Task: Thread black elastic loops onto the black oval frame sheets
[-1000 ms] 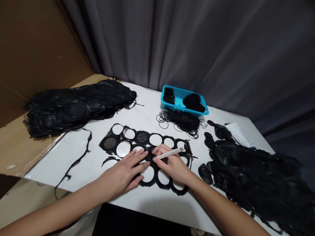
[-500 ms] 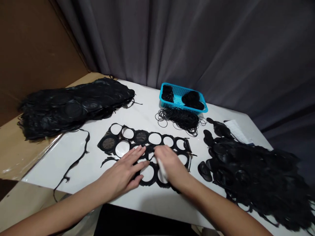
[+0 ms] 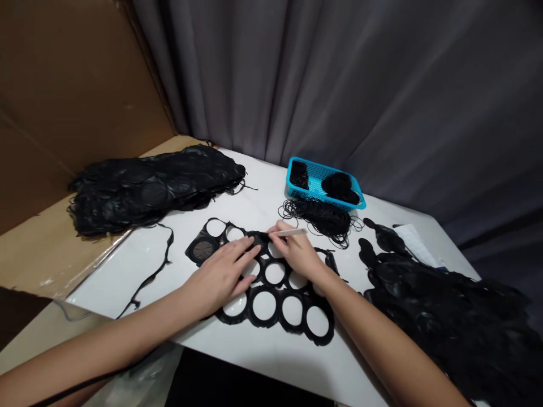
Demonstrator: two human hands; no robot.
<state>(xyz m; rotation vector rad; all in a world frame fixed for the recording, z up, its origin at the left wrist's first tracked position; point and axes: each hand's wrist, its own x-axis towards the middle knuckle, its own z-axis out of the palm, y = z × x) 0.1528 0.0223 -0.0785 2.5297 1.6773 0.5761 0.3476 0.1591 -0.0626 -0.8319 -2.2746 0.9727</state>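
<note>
A black rubber-like sheet (image 3: 278, 308) full of round holes lies flat on the white table. My left hand (image 3: 224, 274) rests palm down on its left middle, fingers stretched out and pressing on the sheet. In my right hand (image 3: 300, 255) is a slim pale tool (image 3: 292, 232), like a pen or tweezers, held between closed fingers. Its tip is hard to see near the sheet's far edge, just right of my left fingertips. One hole at the left still has a dark disc (image 3: 202, 250) in it.
A blue basket (image 3: 326, 201) with black bundles stands at the back, with a tangle of thin black rings (image 3: 324, 219) before it. Stacked black sheets (image 3: 156, 183) lie back left, a heap of black discs (image 3: 449, 316) right, near white paper (image 3: 418, 246). A black strip (image 3: 148, 278) lies left.
My right hand has moved from the sheet's middle to its far edge, and the tool now points left. My left hand stays on the sheet. The camera view has shifted slightly.
</note>
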